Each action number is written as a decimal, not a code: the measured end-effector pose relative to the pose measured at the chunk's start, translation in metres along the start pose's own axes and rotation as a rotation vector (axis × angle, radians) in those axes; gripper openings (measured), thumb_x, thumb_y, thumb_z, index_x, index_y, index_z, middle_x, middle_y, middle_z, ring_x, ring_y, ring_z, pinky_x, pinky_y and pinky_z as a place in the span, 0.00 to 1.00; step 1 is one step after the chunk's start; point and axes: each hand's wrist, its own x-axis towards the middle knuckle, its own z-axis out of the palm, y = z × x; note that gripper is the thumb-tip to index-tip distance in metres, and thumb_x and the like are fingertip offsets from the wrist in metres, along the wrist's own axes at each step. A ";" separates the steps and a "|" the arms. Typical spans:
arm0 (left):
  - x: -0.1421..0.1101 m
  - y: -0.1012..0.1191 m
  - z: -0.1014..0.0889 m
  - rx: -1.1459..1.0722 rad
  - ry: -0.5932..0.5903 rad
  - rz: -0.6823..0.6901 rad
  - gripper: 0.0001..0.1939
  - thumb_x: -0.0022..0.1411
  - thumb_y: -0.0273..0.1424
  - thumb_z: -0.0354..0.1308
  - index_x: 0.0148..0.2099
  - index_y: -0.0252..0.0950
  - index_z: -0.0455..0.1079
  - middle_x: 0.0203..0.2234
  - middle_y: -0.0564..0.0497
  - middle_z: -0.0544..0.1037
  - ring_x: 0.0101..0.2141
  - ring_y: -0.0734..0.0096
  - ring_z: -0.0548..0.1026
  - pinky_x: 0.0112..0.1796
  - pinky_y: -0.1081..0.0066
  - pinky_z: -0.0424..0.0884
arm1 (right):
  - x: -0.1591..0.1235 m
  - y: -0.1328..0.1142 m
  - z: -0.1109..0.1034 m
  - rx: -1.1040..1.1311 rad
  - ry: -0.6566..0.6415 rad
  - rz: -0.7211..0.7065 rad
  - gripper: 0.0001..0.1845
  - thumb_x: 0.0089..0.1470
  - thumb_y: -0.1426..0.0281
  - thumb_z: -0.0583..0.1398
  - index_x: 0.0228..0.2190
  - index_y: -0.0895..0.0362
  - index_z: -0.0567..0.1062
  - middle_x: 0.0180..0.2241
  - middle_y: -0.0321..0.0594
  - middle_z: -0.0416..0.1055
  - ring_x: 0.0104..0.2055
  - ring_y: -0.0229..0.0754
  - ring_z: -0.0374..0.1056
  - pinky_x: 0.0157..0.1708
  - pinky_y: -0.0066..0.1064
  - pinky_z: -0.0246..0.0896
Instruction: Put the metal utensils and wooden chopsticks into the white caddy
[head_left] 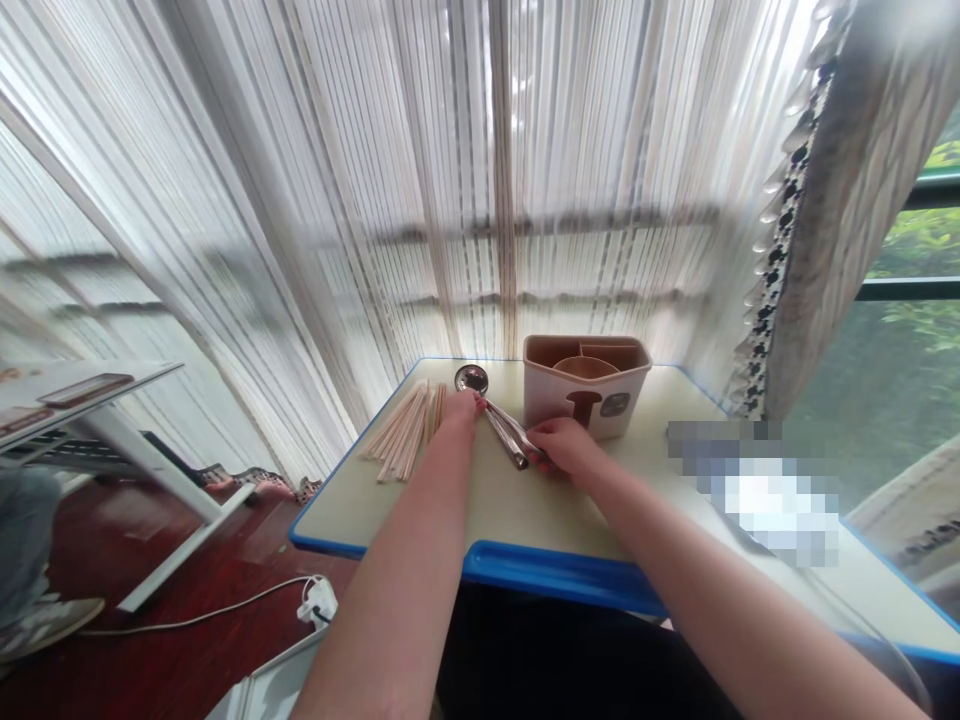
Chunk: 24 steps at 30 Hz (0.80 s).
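My left hand reaches across the table and rests on the metal spoons near their bowls, its fingers curled down over them. My right hand is closed on the handle ends of the same bunch of spoons. One round spoon bowl shows past my left hand. A loose bundle of wooden chopsticks lies flat just left of my left hand. A beige utensil holder with several compartments stands right behind my right hand.
The table is cream with a blue edge and stands against sheer striped curtains. A blurred patch covers something on its right side. On the left stand a white desk and a power strip with cable on the red floor.
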 end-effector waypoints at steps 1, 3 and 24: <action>0.000 0.000 0.000 -0.001 0.000 0.000 0.09 0.51 0.16 0.53 0.23 0.32 0.63 0.20 0.47 0.70 0.29 0.66 0.75 0.31 0.68 0.71 | 0.000 0.000 0.000 0.019 -0.018 0.009 0.09 0.50 0.70 0.57 0.27 0.62 0.75 0.21 0.40 0.73 0.16 0.33 0.62 0.16 0.23 0.58; 0.000 0.000 0.001 -0.002 0.001 0.001 0.09 0.51 0.16 0.53 0.23 0.32 0.63 0.19 0.48 0.69 0.29 0.66 0.75 0.31 0.69 0.71 | 0.000 0.000 -0.001 0.045 -0.047 0.024 0.08 0.48 0.69 0.59 0.28 0.62 0.76 0.20 0.40 0.72 0.15 0.33 0.61 0.15 0.23 0.58; 0.002 0.001 -0.001 0.000 0.064 0.046 0.05 0.52 0.18 0.52 0.27 0.31 0.66 0.20 0.48 0.69 0.28 0.64 0.75 0.30 0.67 0.72 | -0.004 -0.007 -0.003 -0.547 0.279 -0.256 0.11 0.50 0.67 0.56 0.29 0.58 0.76 0.29 0.43 0.75 0.30 0.41 0.67 0.27 0.26 0.53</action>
